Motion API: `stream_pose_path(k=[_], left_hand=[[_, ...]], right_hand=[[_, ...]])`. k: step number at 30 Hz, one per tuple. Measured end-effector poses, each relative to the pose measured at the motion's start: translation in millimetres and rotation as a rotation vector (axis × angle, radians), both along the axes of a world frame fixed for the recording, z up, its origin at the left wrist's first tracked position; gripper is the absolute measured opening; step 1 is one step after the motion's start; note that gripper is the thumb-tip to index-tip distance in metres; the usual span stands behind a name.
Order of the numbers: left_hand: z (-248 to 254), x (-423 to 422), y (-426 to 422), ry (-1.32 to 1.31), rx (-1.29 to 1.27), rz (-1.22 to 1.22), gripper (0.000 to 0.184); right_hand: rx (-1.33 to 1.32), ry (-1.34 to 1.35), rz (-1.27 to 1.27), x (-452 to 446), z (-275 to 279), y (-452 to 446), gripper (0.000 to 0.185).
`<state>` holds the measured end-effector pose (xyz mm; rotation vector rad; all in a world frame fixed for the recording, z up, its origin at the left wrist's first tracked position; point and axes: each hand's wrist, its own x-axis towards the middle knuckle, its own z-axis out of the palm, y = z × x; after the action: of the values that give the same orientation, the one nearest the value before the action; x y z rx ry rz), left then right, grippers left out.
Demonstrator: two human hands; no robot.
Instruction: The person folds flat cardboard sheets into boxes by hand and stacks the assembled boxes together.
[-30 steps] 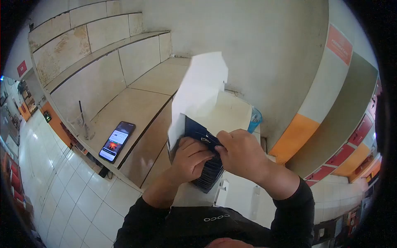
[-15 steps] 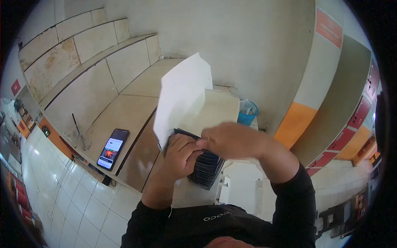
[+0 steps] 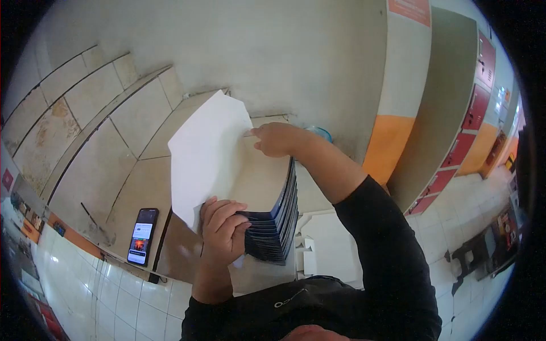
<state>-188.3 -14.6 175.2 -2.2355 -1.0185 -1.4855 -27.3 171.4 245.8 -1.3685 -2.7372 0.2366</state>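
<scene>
A tall stack of dark-edged folded cardboard boxes (image 3: 272, 236) stands in front of me. The top cardboard box (image 3: 196, 150) shows its pale inner side, with a large white panel raised on the left. My left hand (image 3: 223, 224) is closed around its near left corner, by the fold, thumb on the near side. Across the box, my right hand (image 3: 277, 140) has its fingers curled and pinched at the far corner beside the raised panel. What lies under those fingertips is partly hidden.
A phone (image 3: 143, 236) with a lit screen lies on the tiled ledge at left. White flat cardboard pieces (image 3: 330, 244) lie right of the stack. A blue bin (image 3: 320, 133) is partly behind my right arm. Red lockers (image 3: 459, 149) stand at right.
My right hand has moved from the near edge beside my left hand to the box's far corner. The view has shifted, and the raised panel now leans further left.
</scene>
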Motion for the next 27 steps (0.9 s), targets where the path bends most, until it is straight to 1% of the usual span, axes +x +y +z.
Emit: stream_pose_path(k=[3, 9, 12, 15, 16, 18, 20, 21, 22, 23, 24, 25, 26, 27], left_hand=[[-0.4, 2.2, -0.6, 0.002, 0.015, 0.010, 0.005], [-0.6, 4.8, -3.1, 0.017, 0.002, 0.007, 0.005], [-0.1, 6.4, -4.2, 0.039, 0.009, 0.009, 0.005], [-2.1, 6.1, -3.5, 0.050, 0.012, 0.016, 0.006], [-3.7, 5.0, -2.5, 0.047, 0.010, 0.020, 0.006], [-4.3, 4.0, -0.4, 0.058, 0.020, 0.028, 0.007], [-2.0, 0.3, 2.4, 0.094, -0.009, 0.055, 0.009], [-3.9, -5.4, 8.2, 0.088, -0.014, 0.040, 0.009], [-5.4, -12.1, 15.9, 0.082, -0.013, 0.024, 0.010], [-6.5, -18.8, 23.3, 0.073, -0.008, 0.009, 0.011], [-6.3, -25.8, 30.3, 0.068, -0.015, -0.036, 0.010], [-4.9, -32.8, 37.6, 0.063, -0.019, -0.080, 0.010], [-4.0, -36.6, 43.4, 0.060, -0.018, -0.124, 0.010], [-4.3, -38.4, 46.5, 0.034, -0.009, -0.136, 0.009]], right_hand=[[0.028, 0.024, 0.016, 3.4, -8.3, 2.2, 0.051], [-0.028, 0.068, 0.017, 10.5, -6.0, -5.6, 0.052], [-0.015, 0.186, 0.011, 17.4, -7.5, -10.2, 0.055], [0.028, 0.805, -0.028, 31.0, -15.7, -2.4, 0.052], [0.040, 1.023, -0.080, 38.9, -28.1, 2.6, 0.050], [0.054, 1.449, -0.203, 68.1, -70.0, 6.8, 0.046], [0.086, 0.953, -0.419, 99.2, -114.8, -30.1, 0.035], [0.191, 0.685, -0.360, 113.6, -178.8, -29.7, 0.028], [-0.016, 0.244, -0.320, 125.3, -235.7, -35.8, 0.028], [-0.030, 0.285, -0.208, 150.9, -325.2, -56.0, 0.027], [-0.398, -0.207, -0.198, 161.5, -390.8, -69.2, 0.032], [-0.476, -0.321, -0.045, 173.8, -432.8, -102.7, 0.043], [-0.505, -0.355, -0.016, 182.7, -468.4, -134.6, 0.061], [-0.624, -0.373, -0.098, 183.8, -477.9, -157.9, 0.084]])
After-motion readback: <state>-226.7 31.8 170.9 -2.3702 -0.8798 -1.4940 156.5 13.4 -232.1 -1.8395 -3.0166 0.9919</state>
